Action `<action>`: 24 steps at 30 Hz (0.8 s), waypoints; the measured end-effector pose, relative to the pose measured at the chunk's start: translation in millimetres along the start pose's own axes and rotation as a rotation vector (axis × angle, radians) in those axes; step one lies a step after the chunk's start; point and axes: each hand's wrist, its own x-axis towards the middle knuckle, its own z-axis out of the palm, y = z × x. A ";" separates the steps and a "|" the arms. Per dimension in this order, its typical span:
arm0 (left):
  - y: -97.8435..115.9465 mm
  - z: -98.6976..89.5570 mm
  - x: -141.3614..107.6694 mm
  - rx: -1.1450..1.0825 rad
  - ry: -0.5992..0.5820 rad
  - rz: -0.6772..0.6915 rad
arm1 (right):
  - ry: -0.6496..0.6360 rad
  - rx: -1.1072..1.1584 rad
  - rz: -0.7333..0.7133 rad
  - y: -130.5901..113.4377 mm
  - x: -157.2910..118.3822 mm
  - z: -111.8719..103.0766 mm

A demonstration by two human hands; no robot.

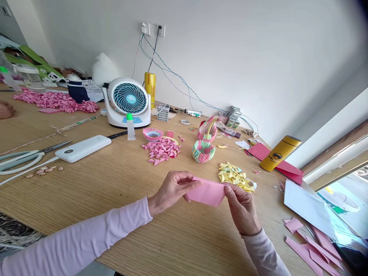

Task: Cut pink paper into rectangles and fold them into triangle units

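A pink sheet of paper [207, 193], folded along its upper edge, is held up above the table between my two hands. My left hand [174, 191] pinches its left end, thumb in front and fingers behind. At the upper right corner, my right hand [241, 205] grips the paper between thumb and fingers. Just beyond my right hand lies a pile of folded yellow paper pieces [234, 175]. Farther off to the left is a heap of folded pink paper pieces [163, 150]. Two woven-looking paper baskets, one a green and pink bowl [203, 151], stand behind the hands.
A white fan [129, 101] stands at the back left, with a glue bottle [130, 126] before it. Scissors [27, 157] and a white power bank [83, 148] lie left. On the right are a yellow flask [280, 153], a white board [309, 209] and pink paper strips [312, 249]. Another person's hand [6, 110] shows far left.
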 end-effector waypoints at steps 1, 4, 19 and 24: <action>-0.7 0.1 0.1 0.005 0.009 0.002 | -0.003 -0.011 0.000 -0.2 -0.4 -0.4; -3.3 0.0 0.3 0.016 0.025 0.002 | -0.018 -0.038 -0.004 -1.8 -1.5 -0.3; -0.5 -0.1 -1.5 0.026 0.040 0.019 | -0.017 -0.043 -0.011 -3.4 -4.0 4.8; -1.7 0.0 -2.8 0.058 0.067 0.038 | -0.017 -0.049 -0.023 -3.3 -3.7 5.2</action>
